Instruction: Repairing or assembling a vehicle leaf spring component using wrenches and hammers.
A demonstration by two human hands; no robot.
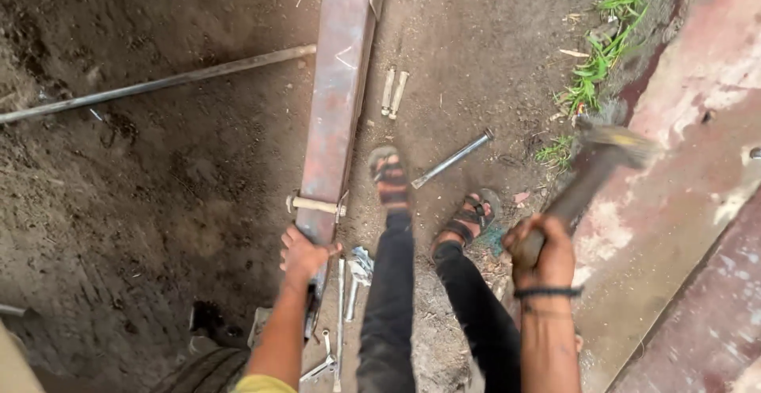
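While motion blurs the hammer head, right hand grip clenched on its handle, left hand grasping rusty beam.

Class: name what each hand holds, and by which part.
Right hand grips hammer by its handle's lower end. Left hand holds metal beam at its near end.
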